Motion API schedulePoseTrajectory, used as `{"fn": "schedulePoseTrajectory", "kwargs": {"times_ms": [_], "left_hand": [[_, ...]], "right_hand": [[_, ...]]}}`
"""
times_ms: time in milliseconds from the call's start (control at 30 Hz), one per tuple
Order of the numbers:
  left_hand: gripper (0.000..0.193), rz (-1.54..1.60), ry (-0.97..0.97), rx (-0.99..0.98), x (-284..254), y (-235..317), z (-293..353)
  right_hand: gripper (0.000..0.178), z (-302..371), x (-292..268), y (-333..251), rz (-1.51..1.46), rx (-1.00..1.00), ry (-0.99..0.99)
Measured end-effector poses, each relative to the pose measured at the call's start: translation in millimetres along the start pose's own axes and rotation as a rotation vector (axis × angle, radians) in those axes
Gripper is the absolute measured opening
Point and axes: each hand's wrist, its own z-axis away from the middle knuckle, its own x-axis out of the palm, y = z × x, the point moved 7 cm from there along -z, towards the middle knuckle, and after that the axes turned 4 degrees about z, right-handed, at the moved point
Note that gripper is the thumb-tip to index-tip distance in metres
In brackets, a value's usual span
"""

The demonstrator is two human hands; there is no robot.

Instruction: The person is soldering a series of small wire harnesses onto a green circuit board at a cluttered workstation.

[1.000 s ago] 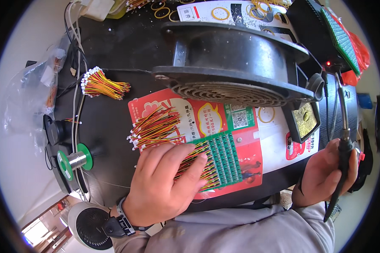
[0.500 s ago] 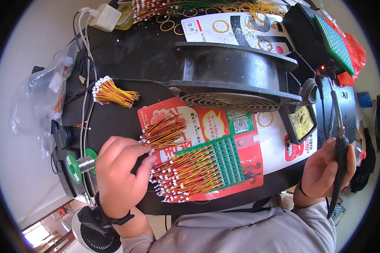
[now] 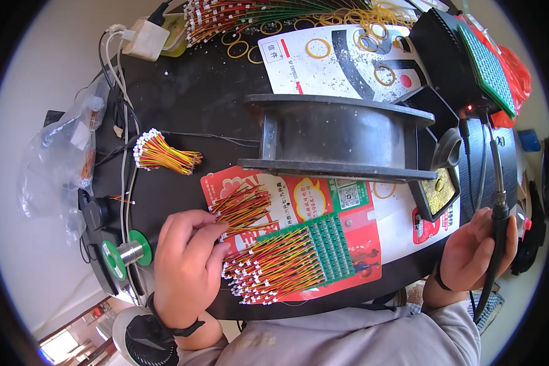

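My left hand (image 3: 189, 262) is at the white-plug end of a loose pile of red, yellow and dark connector wires (image 3: 244, 204). Its thumb and forefinger close around the plug end of one wire, which the fingers partly hide. Below the pile lies a green circuit board panel (image 3: 332, 247), with many connector wires (image 3: 274, 262) in rows along its left part, their white plugs pointing left. On the right, my right hand (image 3: 473, 253) grips a soldering iron (image 3: 500, 226) by its black handle, the metal part pointing up and away from the board.
A black fan (image 3: 341, 143) stands behind the panel, beside a gold cleaning sponge (image 3: 439, 192) and a black soldering station (image 3: 451, 67). At left are a solder spool (image 3: 128, 252), a tied wire bundle (image 3: 165, 152) and white cables (image 3: 126, 110). Rubber bands (image 3: 372, 36) lie at the back.
My left hand has moved right to the pile's plug ends, its thumb and forefinger drawing together. My right hand still holds the soldering iron. The whole view has shifted slightly.
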Motion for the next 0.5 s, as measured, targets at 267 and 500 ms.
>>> {"fn": "schedulePoseTrajectory", "kwargs": {"times_ms": [267, 500], "left_hand": [[0.017, 0.047, 0.077, 0.072, 2.1, -2.9, -3.8], [0.017, -0.006, 0.164, 0.122, -6.0, -2.9, -1.0]], "right_hand": [[0.045, 4.6, -3.6, 4.8, 0.014, 0.036, -0.015], [0.046, 8.0, -4.3, 7.9, -0.010, 0.038, -0.048]]}}
